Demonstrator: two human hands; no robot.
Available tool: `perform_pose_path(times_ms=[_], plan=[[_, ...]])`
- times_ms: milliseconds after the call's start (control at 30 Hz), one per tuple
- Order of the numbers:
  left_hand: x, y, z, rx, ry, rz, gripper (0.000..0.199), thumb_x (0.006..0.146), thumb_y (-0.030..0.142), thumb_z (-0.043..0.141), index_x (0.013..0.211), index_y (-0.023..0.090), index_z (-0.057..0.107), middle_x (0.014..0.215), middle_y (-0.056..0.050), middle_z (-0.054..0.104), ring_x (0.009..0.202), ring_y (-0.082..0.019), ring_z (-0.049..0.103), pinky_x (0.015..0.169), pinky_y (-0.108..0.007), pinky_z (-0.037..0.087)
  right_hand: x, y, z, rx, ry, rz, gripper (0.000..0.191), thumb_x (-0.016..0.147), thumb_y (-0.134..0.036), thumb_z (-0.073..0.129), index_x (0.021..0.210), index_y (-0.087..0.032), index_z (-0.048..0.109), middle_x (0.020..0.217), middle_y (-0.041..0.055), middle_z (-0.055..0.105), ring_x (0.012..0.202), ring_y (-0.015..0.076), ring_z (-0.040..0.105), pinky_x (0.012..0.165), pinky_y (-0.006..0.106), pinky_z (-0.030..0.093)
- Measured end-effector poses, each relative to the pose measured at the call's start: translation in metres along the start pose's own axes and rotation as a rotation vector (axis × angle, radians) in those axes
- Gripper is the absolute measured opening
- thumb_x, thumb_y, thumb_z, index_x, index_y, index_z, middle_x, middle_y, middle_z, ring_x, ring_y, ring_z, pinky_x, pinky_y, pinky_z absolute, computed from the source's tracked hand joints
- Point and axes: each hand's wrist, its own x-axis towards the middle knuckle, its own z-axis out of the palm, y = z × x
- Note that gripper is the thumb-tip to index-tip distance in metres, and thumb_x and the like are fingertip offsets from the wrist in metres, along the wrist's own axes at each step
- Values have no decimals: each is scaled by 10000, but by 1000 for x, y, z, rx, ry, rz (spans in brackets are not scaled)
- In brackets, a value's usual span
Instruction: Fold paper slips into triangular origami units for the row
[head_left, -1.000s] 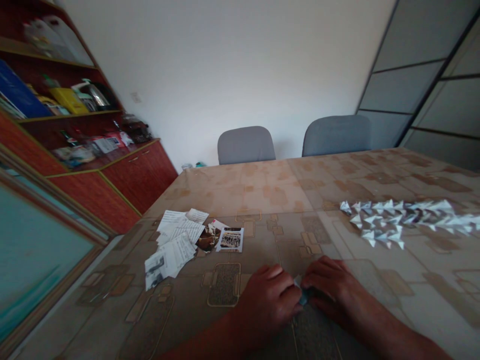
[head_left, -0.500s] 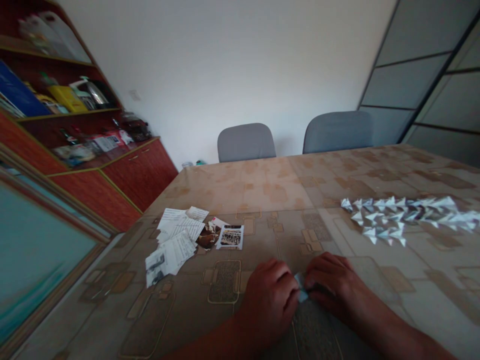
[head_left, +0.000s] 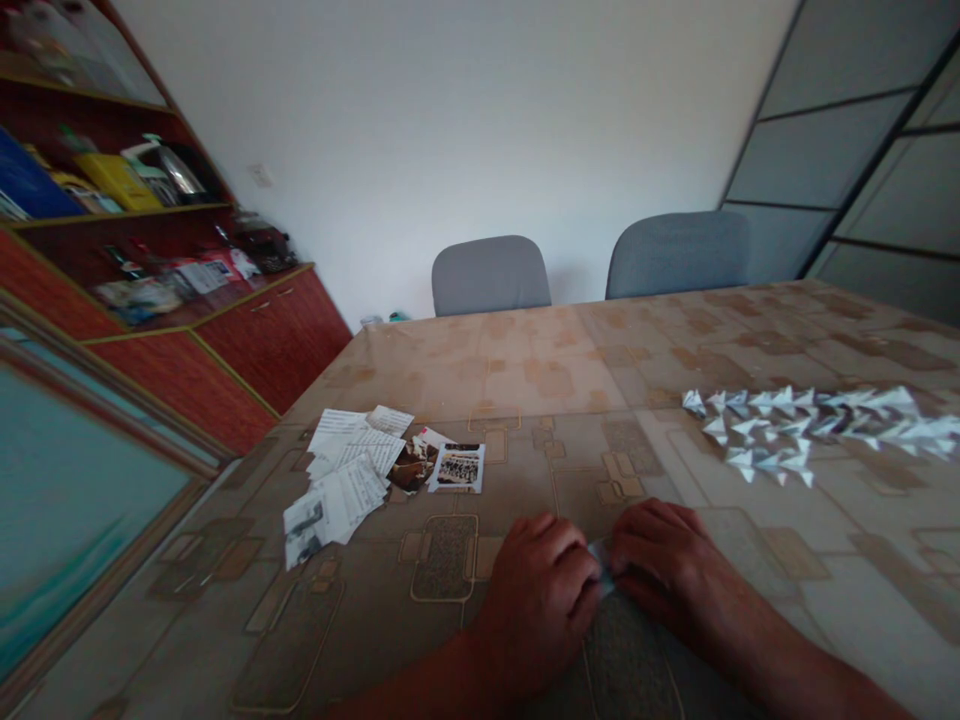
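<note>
Between my two hands, close to the near side of the table, is a small pale piece of paper (head_left: 604, 572), mostly covered by fingers. My left hand (head_left: 541, 590) has its fingers curled and pinches the paper's left side. From the right, my right hand (head_left: 664, 555) grips the other side with bent fingers. How the paper is folded I cannot make out. To the left lies a loose pile of printed paper pieces (head_left: 351, 480), with a small photo print (head_left: 457, 468) at its right end. Several folded paper shapes with pointed tips (head_left: 772, 430) stand in rows on the right.
A patterned cloth covers the table (head_left: 525, 370). Two grey chairs, one on the left (head_left: 491, 275) and one on the right (head_left: 675, 255), stand behind its far edge. A reddish wooden cabinet (head_left: 225, 350) with bottles and a kettle (head_left: 176, 172) is at the left.
Both hands stay almost in place, still on the small paper, which shows slightly less between the fingers. The whole view has shifted a little.
</note>
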Motion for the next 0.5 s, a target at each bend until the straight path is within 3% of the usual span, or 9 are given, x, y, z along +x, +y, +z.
perform_pose_path(times_ms=[200,500], plan=[[2,1,-1,-91,-5,-179,91,740,123,685,755,178,614,846,-16,586,846,-188,535,730,-309,370,-1,-2,-3,8,-16,8,168,774,-56,659,698,-204,636,782,2,617,815,198,567,772,350,378],[3,5,2,-55,18,-245,120,699,93,672,735,181,598,841,-10,578,857,-190,524,736,-313,351,-1,-3,-4,-19,-15,52,137,789,-96,640,732,-220,651,817,16,603,851,217,555,788,376,377]])
